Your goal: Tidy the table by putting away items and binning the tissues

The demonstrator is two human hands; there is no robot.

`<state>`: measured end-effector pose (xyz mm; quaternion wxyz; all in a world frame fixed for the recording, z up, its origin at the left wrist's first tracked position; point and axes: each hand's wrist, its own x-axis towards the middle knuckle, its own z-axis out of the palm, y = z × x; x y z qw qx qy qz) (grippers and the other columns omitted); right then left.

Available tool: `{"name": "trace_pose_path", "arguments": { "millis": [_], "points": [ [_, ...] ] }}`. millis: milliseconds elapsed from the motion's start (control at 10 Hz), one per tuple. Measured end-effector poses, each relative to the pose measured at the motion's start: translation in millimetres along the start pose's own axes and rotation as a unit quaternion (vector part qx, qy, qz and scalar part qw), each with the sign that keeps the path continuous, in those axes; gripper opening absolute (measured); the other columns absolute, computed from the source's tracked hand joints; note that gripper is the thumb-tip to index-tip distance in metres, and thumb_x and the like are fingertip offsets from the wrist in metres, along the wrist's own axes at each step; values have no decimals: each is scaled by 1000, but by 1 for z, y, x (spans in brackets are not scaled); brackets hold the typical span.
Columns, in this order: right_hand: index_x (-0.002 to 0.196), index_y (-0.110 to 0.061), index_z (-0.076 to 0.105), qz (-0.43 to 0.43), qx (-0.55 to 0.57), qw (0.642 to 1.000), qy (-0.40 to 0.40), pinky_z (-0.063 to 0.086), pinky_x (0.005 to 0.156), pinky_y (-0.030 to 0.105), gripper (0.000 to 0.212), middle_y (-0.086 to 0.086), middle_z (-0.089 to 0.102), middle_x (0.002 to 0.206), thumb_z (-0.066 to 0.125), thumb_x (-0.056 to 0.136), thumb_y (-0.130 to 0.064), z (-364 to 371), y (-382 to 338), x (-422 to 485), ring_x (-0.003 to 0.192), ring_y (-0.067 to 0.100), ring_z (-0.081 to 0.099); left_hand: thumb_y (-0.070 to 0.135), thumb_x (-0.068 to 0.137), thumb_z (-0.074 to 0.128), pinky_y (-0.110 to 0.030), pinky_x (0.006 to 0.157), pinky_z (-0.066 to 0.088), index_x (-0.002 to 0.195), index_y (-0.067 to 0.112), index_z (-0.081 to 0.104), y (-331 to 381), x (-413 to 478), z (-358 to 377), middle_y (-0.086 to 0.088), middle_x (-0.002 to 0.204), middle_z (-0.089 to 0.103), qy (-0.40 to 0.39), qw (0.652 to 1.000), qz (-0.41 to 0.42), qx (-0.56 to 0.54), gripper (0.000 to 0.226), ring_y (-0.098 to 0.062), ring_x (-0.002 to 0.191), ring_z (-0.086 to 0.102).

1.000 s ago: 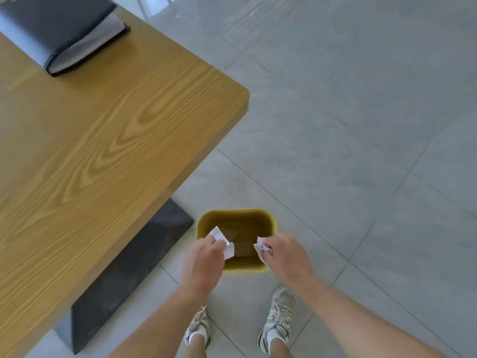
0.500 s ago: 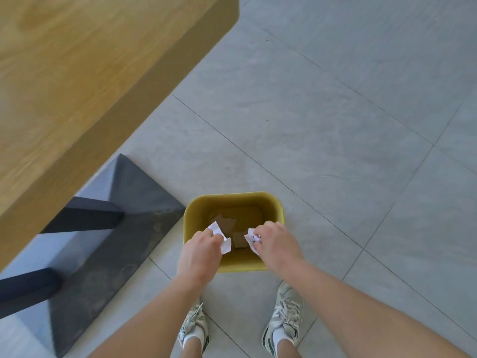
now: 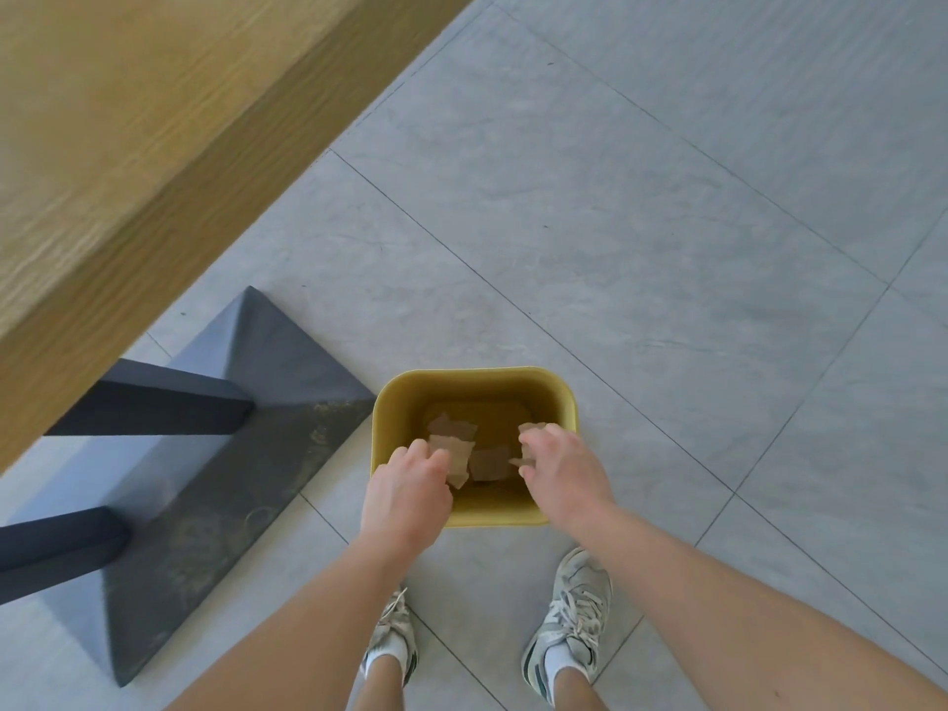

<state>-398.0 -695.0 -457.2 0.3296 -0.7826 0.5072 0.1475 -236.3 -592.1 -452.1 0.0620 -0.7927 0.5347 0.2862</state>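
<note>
Tabletop point(image 3: 128, 120) edge upper left, dark table base point(image 3: 231, 454) below it; the left hand point(image 3: 405, 490) hovers over the yellow bin point(image 3: 472, 374), fingers loosely curled, seemingly empty — tissues point(image 3: 487, 464) lie inside the bin. Right hand point(image 3: 559, 469) hangs over the right rim, fingers spread, holding nothing. Binning step looks done — next move probably calls for straightening up and checking the tabletop for leftovers.

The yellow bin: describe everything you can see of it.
The yellow bin is an open-topped container with a rounded-rectangular rim and smooth, matte walls, plastic by the look. It stands upright on the grey tiled floor, beside the table's dark base, in front of the person's shoes. Crumpled tissue pieces lie on its bottom. The left hand and right hand hover over its near half, hiding part of the rim; whether they touch it cannot be told.
</note>
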Motion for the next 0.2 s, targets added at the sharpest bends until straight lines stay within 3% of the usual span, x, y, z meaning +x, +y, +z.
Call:
{"name": "trace_pose_path", "arguments": {
  "millis": [200],
  "points": [
    [130,-20,58,7,12,1000,6,52,90,39,33,1,59,118,58,97,-23,-11,-5,-7,113,22,55,19,92,45,-30,67,46,120,22,54,2,-13,-15,2,92,48,13,1000,-10,-13,29,-17,81,47]
  ]
}}
